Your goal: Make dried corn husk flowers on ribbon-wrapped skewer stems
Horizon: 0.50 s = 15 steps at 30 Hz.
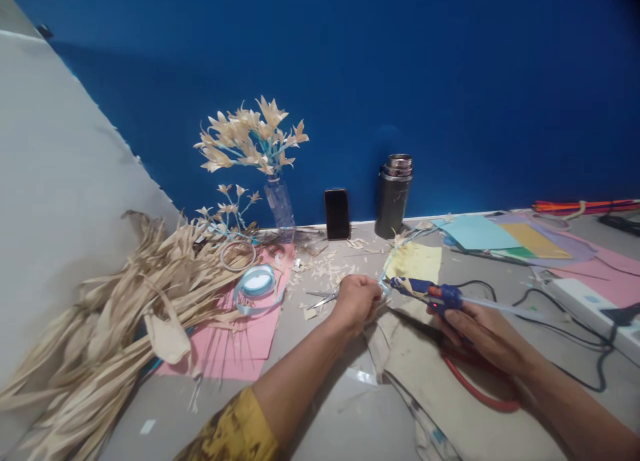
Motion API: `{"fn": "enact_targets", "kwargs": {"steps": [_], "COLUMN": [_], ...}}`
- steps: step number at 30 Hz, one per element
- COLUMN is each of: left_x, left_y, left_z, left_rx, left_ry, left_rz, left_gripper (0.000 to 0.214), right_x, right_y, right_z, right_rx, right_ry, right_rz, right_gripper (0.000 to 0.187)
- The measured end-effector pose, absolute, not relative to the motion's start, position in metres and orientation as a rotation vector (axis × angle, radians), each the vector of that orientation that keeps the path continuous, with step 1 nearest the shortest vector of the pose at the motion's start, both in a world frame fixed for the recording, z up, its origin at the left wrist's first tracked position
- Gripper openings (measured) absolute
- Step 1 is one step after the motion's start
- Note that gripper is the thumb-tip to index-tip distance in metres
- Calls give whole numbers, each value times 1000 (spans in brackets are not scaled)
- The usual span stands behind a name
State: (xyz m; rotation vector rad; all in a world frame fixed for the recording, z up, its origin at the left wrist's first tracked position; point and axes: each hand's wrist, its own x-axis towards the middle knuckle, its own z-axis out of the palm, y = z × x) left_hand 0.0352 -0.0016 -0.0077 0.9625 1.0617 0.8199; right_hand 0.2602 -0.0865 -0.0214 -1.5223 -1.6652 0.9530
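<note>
Clock positions are read from the left hand, with 12 o'clock toward the blue wall [450, 94]. The left hand [357, 302] grasps the lower end of a blue-wrapped stem [391, 260] between its fingertips; the stem extends toward 1 o'clock and carries pale petals. The right hand [473, 328], at 3 o'clock, is closed around the grip of a blue glue gun [417, 290]. The nozzle faces 9 o'clock and sits just beside the stem's lower end; whether the two touch cannot be determined. A translucent glue stick [500, 305] projects from the rear of the gun toward 3 o'clock. Scissors [325, 300] lie on the table [320, 408] at 9 o'clock, near the left hand. A yellow sheet [423, 261] lies at 2 o'clock, with a light blue sheet [483, 232] beyond it. A roll of blue ribbon [257, 274] rests between 9 and 10 o'clock, partly over a pink sheet [250, 344]. Dried husks [100, 341] are heaped farther out at 9 o'clock. A clear bottle [280, 204] holding pale flowers [250, 138] stands at 11 o'clock. A phone [337, 214] stands upright just short of 12 o'clock; a dark flask [393, 201] stands between 12 and 1. A white power strip [583, 308] lies at 3 o'clock, beyond the right hand.
</note>
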Motion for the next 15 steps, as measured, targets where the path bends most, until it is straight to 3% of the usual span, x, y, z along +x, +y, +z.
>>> {"fn": "enact_targets", "kwargs": {"steps": [10, 15], "left_x": [33, 31], "left_y": [0, 2], "left_z": [-8, -10], "left_rx": [968, 945], "left_ry": [1086, 1076], "left_rz": [844, 856], "left_gripper": [22, 18], "right_x": [258, 272], "right_y": [-91, -90], "right_z": [-13, -8], "right_rx": [-1599, -1669], "right_ry": [-1579, -1543], "right_rz": [936, 730], "right_gripper": [61, 56]}}
